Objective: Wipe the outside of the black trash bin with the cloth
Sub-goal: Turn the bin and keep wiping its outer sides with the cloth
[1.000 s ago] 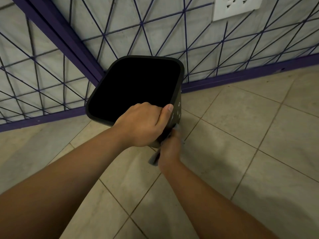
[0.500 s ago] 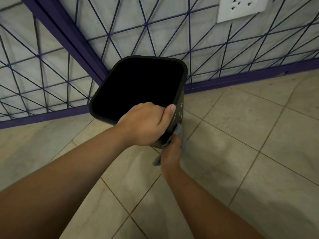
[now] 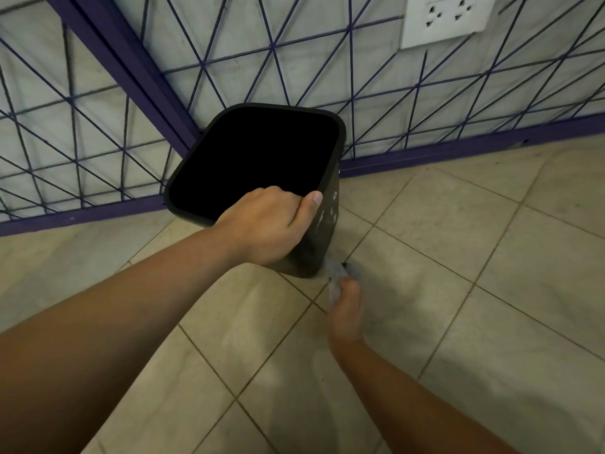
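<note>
The black trash bin [image 3: 330, 221] stands on the tiled floor in the room's corner, its open top facing me and its inside dark. My left hand [image 3: 271, 224] grips the near rim, thumb over the right corner. Below the bin's near right corner, my right hand [image 3: 347, 306] is closed on a grey cloth [image 3: 335, 273]. The cloth touches the bin's lowest edge by the floor and looks blurred. Pale marks show on the bin's right side.
Two walls with purple line pattern and a purple skirting [image 3: 458, 152] meet behind the bin. A white power socket [image 3: 445, 18] sits high on the right wall. Beige floor tiles [image 3: 458, 257] spread to the right and toward me.
My right hand with the cloth has slid down the bin's right side to its bottom corner. My left hand keeps its hold on the rim.
</note>
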The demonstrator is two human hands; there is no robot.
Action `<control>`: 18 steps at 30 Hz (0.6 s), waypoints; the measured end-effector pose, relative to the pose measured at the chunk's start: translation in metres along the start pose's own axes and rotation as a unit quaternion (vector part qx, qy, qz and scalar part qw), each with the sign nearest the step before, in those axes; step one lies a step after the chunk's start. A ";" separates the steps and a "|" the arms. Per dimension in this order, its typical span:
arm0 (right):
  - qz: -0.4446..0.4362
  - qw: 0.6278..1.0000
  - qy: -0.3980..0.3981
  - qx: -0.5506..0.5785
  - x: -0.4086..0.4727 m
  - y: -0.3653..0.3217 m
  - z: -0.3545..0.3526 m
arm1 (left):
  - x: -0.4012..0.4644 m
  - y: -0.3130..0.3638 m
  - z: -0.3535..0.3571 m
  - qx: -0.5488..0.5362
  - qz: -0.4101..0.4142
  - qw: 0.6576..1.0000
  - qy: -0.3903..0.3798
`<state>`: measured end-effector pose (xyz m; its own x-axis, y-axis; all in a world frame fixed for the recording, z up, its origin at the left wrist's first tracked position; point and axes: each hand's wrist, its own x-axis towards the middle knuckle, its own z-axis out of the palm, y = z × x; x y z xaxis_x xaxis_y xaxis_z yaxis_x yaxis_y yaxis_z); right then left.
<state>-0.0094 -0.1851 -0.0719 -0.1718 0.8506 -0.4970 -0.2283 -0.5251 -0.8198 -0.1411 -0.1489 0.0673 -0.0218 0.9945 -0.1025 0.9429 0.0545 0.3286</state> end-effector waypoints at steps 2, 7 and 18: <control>0.048 0.998 0.027 0.021 0.007 -0.001 -0.004 | -0.001 0.002 0.000 -0.003 -0.007 1.000 0.008; 0.000 0.999 0.007 0.052 0.015 -0.021 0.006 | 0.001 0.014 0.008 -0.009 -0.014 0.999 0.038; -0.129 0.985 -0.047 0.107 -0.004 -0.054 0.049 | 0.005 0.016 0.012 0.021 -0.001 0.998 0.056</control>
<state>-0.0438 -0.1616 -0.0116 -0.1668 0.9555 -0.2433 -0.4709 -0.2940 -0.8318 -0.1216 -0.1442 0.0605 -0.0597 0.9982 0.0039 0.9561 0.0560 0.2877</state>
